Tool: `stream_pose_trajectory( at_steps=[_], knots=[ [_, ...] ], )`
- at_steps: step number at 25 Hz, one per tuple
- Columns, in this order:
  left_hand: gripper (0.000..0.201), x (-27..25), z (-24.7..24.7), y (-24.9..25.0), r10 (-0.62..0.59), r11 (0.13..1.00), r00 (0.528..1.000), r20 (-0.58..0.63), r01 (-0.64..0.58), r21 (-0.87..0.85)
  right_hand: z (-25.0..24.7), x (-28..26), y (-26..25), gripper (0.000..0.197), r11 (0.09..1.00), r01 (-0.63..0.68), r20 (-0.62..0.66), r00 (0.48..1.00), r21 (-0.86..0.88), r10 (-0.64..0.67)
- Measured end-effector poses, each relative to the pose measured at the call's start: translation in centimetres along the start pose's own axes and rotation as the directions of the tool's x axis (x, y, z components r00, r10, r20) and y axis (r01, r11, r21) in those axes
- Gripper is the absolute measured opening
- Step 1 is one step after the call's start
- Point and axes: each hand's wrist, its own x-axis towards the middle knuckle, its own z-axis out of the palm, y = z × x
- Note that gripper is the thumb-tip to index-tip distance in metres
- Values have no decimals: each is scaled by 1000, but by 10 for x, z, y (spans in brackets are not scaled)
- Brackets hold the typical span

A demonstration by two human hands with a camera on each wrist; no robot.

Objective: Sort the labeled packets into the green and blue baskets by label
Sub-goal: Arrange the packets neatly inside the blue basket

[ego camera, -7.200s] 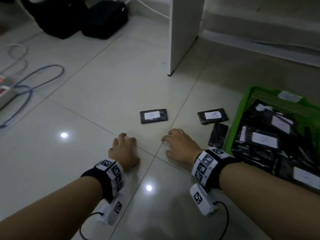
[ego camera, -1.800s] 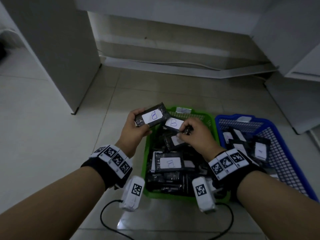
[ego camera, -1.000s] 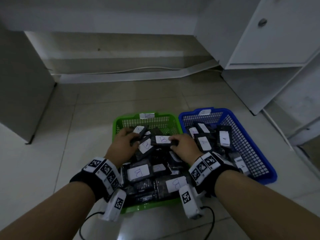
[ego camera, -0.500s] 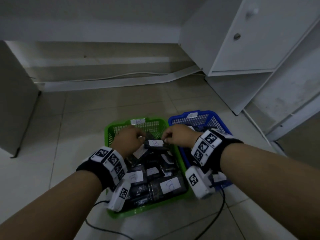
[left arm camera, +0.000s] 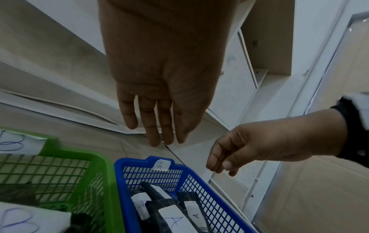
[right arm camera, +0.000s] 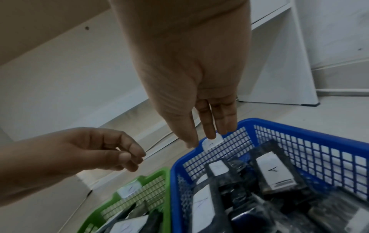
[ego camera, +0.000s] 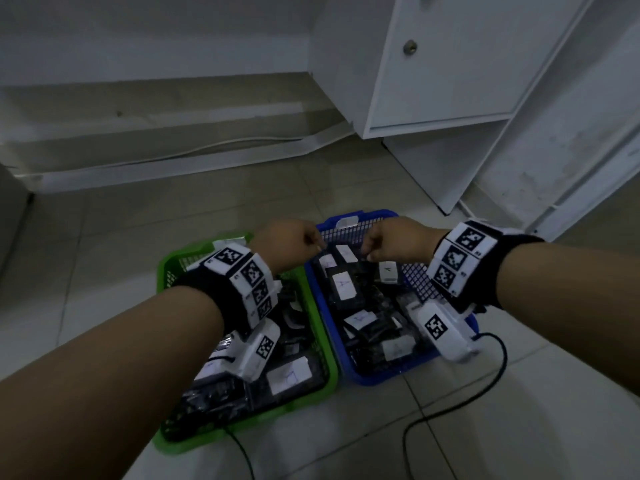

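In the head view, the left hand and right hand are hovering above the far rim of the blue basket, which is touching the green basket; open floor is lying beyond. The left wrist view is showing relaxed, empty fingers and the A tag. The right wrist view is showing both hands empty, packets resting below.

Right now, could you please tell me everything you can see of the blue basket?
The blue basket is a rectangular plastic tray with lattice walls, standing upright on the tiled floor, side by side with the green basket. A paper tag marked A sits on its far rim. Black packets with white A labels fill it. Both hands hover above, not touching.
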Motion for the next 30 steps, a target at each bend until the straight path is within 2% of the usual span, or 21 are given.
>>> stream_pose_trajectory(
  at_steps=[4, 8, 11, 14, 15, 17, 20, 22, 23, 26, 30],
  knots=[
    [20, 21, 14, 22, -39, 999, 998, 53, 38, 22, 9, 13, 32, 20, 990, -54, -75, 995, 129, 64],
    [28, 24, 41, 32, -87, 994, 991, 99, 80, 76, 44, 28, 41, 19, 934, -102, 27, 995, 342, 98],
    [35, 25, 64, 28, -185, 974, 969, 166, 158, 162, 72, 31, 37, 35, 906, -102, 80, 994, 412, 76],
    [50, 32, 81, 23, -304, 948, 928, 215, 273, 164, 96, 35, 30, 51, 876, -128, 48, 992, 465, 119],
    [54, 35, 86, 19, -337, 940, 920, 199, 317, 123, 102, 36, 29, 53, 836, -138, 39, 990, 531, 139],
    [57, 41, 94, 19, -399, 914, 906, 142, 405, -21, 107, 42, 33, 49, 699, -147, 19, 982, 700, 187],
    [59, 50, 98, 25, -466, 860, 881, 85, 473, -191, 98, 50, 48, 27, 436, -128, 14, 967, 891, 254],
    [50, 56, 99, 32, -484, 841, 873, 59, 483, -242, 90, 56, 66, 15, 321, -100, 0, 955, 942, 296],
    [43, 59, 99, 33, -474, 842, 879, 46, 468, -270, 87, 59, 78, 14, 313, -88, -21, 944, 946, 330],
    [27, 69, 106, 33, -417, 882, 908, 37, 414, -224, 89, 68, 110, 13, 433, -130, -71, 906, 892, 418],
    [32, 70, 125, 21, -381, 925, 923, -48, 381, -8, 94, 77, 107, 16, 412, -151, 10, 946, 899, 323]
  ],
)
